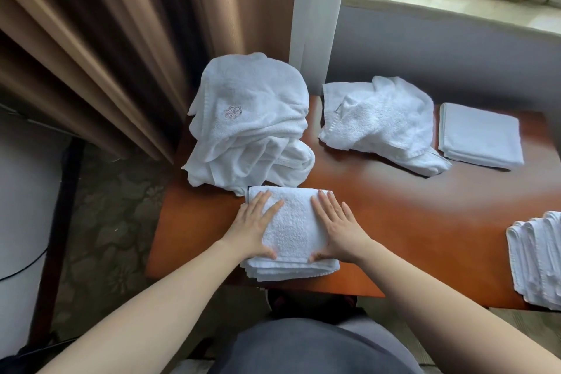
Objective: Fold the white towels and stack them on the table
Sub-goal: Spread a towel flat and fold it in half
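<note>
Flat, straight fingers [267, 205] of both hands press the folded towel [293, 228], a crumpled heap [249, 124] just behind.

no readable text, only a pink embroidered emblem on the heaped towel [243, 118]

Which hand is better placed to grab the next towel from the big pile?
Left. The left hand lies on the folded towel directly below the pile; the right hand sits farther from it.
</note>
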Action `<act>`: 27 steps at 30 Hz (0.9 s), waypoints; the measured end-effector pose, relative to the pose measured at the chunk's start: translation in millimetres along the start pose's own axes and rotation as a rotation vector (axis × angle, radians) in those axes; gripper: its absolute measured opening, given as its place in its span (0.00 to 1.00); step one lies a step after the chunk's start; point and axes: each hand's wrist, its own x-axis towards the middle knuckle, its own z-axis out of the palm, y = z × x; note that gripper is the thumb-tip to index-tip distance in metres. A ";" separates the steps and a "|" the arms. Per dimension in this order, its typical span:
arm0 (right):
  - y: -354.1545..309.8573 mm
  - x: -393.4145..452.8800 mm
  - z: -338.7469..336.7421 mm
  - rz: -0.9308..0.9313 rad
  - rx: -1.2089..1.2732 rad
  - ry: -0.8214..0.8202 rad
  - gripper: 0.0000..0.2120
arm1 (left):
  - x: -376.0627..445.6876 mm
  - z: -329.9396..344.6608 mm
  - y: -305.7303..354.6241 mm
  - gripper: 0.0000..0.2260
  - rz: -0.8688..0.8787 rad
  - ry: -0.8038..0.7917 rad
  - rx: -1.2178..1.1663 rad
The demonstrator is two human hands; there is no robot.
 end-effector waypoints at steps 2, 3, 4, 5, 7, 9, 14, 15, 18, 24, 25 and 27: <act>-0.3 0.9 -0.6 0.014 0.006 -0.027 0.69 | 2.2 -2.7 4.4 0.61 -0.018 -0.026 0.010; -0.2 1.4 -1.6 0.019 0.011 -0.040 0.69 | 3.3 -4.2 6.2 0.62 -0.024 -0.038 0.008; 0.0 2.1 -2.3 0.020 0.015 -0.047 0.68 | 4.4 -5.3 7.3 0.62 -0.030 -0.043 0.006; -0.2 2.8 -3.2 0.017 0.018 -0.049 0.68 | 5.3 -6.4 7.2 0.62 -0.033 -0.042 0.012; -1.7 2.9 -5.0 0.007 0.027 -0.055 0.68 | 6.3 -8.4 5.3 0.62 -0.029 -0.038 0.053; -1.8 2.7 -6.1 -0.001 0.034 -0.047 0.68 | 8.1 -11.0 4.4 0.62 -0.019 -0.029 0.096; 7.9 0.9 -16.9 -0.046 0.171 -0.013 0.63 | 20.6 -25.1 21.5 0.54 -0.006 0.107 0.006; 10.4 -0.5 -21.5 -0.045 0.221 0.007 0.59 | 23.8 -28.8 27.6 0.54 -0.006 0.131 -0.034; 21.9 -5.3 -39.3 0.002 0.351 0.116 0.52 | 37.4 -42.9 49.1 0.53 0.016 0.152 -0.140; 88.3 -17.8 -71.6 0.227 0.566 0.320 0.41 | 83.0 -77.4 89.7 0.46 0.068 0.230 -0.404; 102.8 -19.0 -76.9 0.289 0.620 0.350 0.39 | 91.9 -81.6 95.6 0.45 0.068 0.243 -0.435; 133.1 -19.4 -87.5 0.392 0.698 0.405 0.36 | 110.3 -88.2 107.0 0.43 0.045 0.275 -0.490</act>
